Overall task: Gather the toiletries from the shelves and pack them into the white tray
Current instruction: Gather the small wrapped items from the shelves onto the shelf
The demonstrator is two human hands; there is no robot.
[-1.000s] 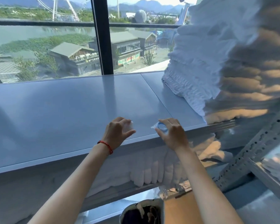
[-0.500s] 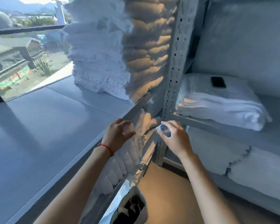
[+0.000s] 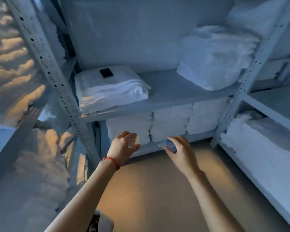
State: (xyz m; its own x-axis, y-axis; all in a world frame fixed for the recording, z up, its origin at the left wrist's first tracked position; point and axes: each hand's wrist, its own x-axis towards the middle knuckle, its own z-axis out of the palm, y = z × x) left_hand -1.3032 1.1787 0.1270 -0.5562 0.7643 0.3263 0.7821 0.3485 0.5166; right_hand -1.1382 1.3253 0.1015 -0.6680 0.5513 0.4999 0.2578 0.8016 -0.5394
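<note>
My right hand point(image 3: 181, 153) is closed on a small blue-tinted clear toiletry packet point(image 3: 170, 145) that sticks out past the fingertips. My left hand point(image 3: 124, 146), with a red string on its wrist, curls around a small pale toiletry item point(image 3: 134, 141) that is mostly hidden by the fingers. Both hands hover side by side in front of the low shelf's folded white towels point(image 3: 166, 124). No white tray shows clearly; a white-rimmed container with a dark inside point(image 3: 100, 222) peeks in at the bottom edge.
Grey metal shelving point(image 3: 159, 102) fills the view. A folded white towel stack point(image 3: 110, 91) on the middle shelf carries a small black object point(image 3: 106, 72). A bulky white bundle point(image 3: 214, 59) sits to its right. More linen fills the left and right racks. Tan floor point(image 3: 151, 190) lies below.
The view has swung right, from the window-side shelf top to the towel shelving. Both hands have kept their grips and come away from the shelf edge.
</note>
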